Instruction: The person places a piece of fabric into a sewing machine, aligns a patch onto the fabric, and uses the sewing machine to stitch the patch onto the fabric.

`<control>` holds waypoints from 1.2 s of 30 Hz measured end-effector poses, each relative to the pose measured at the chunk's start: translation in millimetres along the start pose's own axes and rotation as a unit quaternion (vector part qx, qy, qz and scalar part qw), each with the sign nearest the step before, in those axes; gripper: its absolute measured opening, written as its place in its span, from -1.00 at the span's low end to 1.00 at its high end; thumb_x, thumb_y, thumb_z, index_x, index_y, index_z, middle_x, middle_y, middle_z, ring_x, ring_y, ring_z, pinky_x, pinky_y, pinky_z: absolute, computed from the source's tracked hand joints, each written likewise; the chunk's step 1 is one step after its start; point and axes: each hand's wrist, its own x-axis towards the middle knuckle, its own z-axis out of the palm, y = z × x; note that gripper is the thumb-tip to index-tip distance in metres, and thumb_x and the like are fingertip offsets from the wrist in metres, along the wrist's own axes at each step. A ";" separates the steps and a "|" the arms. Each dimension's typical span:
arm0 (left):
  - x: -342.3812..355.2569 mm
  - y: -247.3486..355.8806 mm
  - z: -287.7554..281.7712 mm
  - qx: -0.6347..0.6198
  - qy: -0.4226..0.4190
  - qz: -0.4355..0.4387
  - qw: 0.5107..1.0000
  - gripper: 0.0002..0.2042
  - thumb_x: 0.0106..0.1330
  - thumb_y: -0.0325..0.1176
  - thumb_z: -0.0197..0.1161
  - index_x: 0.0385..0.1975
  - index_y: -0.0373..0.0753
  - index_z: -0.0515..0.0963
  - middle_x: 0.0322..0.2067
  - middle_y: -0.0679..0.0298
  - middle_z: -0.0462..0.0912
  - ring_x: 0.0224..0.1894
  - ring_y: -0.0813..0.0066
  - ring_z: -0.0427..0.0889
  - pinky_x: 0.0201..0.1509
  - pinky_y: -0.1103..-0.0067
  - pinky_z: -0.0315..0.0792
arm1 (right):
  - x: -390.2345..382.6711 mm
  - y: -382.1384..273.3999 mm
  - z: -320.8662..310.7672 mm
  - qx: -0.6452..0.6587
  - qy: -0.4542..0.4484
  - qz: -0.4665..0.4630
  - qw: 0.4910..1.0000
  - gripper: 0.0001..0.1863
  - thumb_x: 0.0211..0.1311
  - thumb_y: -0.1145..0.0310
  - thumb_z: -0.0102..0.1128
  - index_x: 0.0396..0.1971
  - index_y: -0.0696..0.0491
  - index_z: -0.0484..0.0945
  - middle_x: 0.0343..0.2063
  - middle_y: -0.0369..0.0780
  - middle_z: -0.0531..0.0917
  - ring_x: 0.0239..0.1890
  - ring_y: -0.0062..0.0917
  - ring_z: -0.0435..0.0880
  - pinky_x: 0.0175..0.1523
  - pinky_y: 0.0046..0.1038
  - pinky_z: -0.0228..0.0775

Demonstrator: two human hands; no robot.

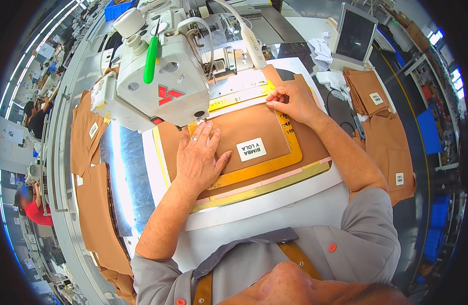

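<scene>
My left hand [198, 157] lies flat with fingers stretched out, pressing near the left edge of a brown fabric piece [219, 137] with a white label [251, 149]. A yellow template frame [264, 169] borders that piece, on top of a larger brown panel. At the frame's upper right corner, my right hand [293, 104] has thumb and index finger pinched together; what is between them, if anything, is hidden. A white and yellow strip [239, 99] runs along the far edge, between the hands. Close beyond my left fingertips stands the white sewing machine head [163, 76].
A green-handled tool [151, 60] rests against the machine head. Brown fabric pieces are stacked on the left [94, 208] and right [391, 157]. A dark monitor [355, 34] stands at the back right, near crumpled white cloth [321, 53]. Two people sit far left.
</scene>
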 end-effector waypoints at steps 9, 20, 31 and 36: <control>-0.6 0.1 0.2 0.010 -0.001 0.009 1.000 -0.46 0.31 -0.04 0.34 0.19 -0.25 0.53 0.26 0.01 0.52 0.36 0.16 0.45 0.49 0.10 0.11 | -5.4 -9.6 1.2 -0.083 0.023 -0.010 0.996 -0.85 0.18 0.31 0.46 -0.38 0.08 0.78 -0.47 -0.25 0.68 -0.41 -0.53 0.66 -0.25 -0.47 0.49; 2.9 4.9 -5.8 0.040 -0.005 0.015 0.999 -0.46 0.30 -0.01 0.35 0.13 -0.30 0.56 0.23 0.01 0.55 0.32 0.16 0.49 0.47 0.09 0.13 | -7.8 -20.2 5.0 -0.178 0.017 -0.018 0.984 -0.79 0.23 0.29 0.42 -0.37 0.14 0.72 -0.43 -0.18 0.64 -0.37 -0.40 0.65 -0.21 -0.38 0.47; 56.5 36.8 8.9 -0.125 0.058 0.067 0.988 -0.61 0.25 -0.25 0.43 -0.01 -0.32 0.56 -0.02 0.08 0.65 0.02 0.15 0.64 0.08 0.32 0.51 | 0.7 -3.0 -4.3 -0.087 -0.031 0.044 0.995 -0.82 0.20 0.30 0.42 -0.39 0.11 0.71 -0.43 -0.21 0.69 -0.35 -0.45 0.68 -0.21 -0.38 0.49; 104.5 51.4 42.0 -0.298 0.113 0.019 0.948 -0.69 0.20 -0.50 0.41 -0.05 -0.25 0.62 -0.23 0.07 0.70 -0.35 0.15 0.72 -0.23 0.40 0.59 | 0.5 1.0 -4.0 -0.018 -0.054 0.021 0.998 -0.83 0.12 0.38 0.48 -0.34 0.12 0.72 -0.45 -0.23 0.70 -0.39 -0.52 0.67 -0.25 -0.46 0.50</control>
